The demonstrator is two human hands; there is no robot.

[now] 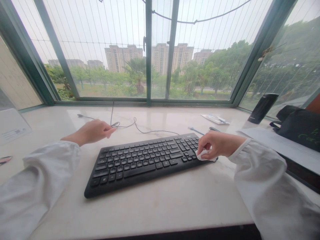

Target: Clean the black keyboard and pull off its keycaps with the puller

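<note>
A black keyboard (142, 160) lies at a slant on the pale marbled surface. Over its number pad at the right end, my right hand (216, 145) pinches a small crumpled white wipe (202, 154), which touches the keys. My left hand (93, 131) hovers or rests beyond the keyboard's upper left corner, clear of the keys, with its fingers curled together. Beside those fingertips lies the loosely coiled keyboard cable (146, 132). Whether anything is inside the left fingers is hidden.
A blue-tipped thin stick (196, 131) lies behind the number pad. Farther right are a flat clear packet (215, 119), a black cylinder (263, 108), white paper (265, 140) and a black bag (300, 126). A white box (13, 125) stands at left, below the windows.
</note>
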